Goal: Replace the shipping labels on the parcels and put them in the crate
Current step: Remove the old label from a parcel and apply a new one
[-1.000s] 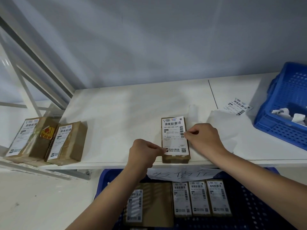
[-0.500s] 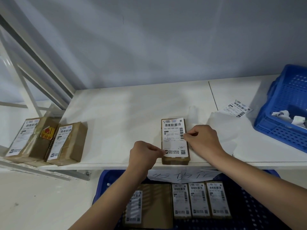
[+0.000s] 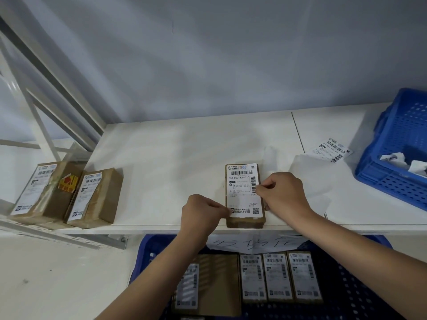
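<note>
A small brown parcel [image 3: 245, 219] at the shelf's [image 3: 161, 158] front edge is being relabelled: its white label [image 3: 243, 192] is being pinched at opposite edges by the left hand [image 3: 203, 212] and right hand [image 3: 283, 192], fingers curled together. Four labelled parcels are lying in the crate [image 3: 351, 296] below; two parcels [image 3: 69, 195] are waiting at the left.

Dim, cool, even lighting with a bluish cast over the wall [image 3: 231, 54] and the white shelf [image 3: 184, 158]. Soft, diffuse shadows fall on the shelf beyond and to the right of the two hands, and the crate [image 3: 360, 296] below the grip lies in deep shade. No hard glare. Wide-angle distortion bends the frame bars [image 3: 46, 77] at far left. Label print near the grip is legible; labels toward the edges are softer.
</note>
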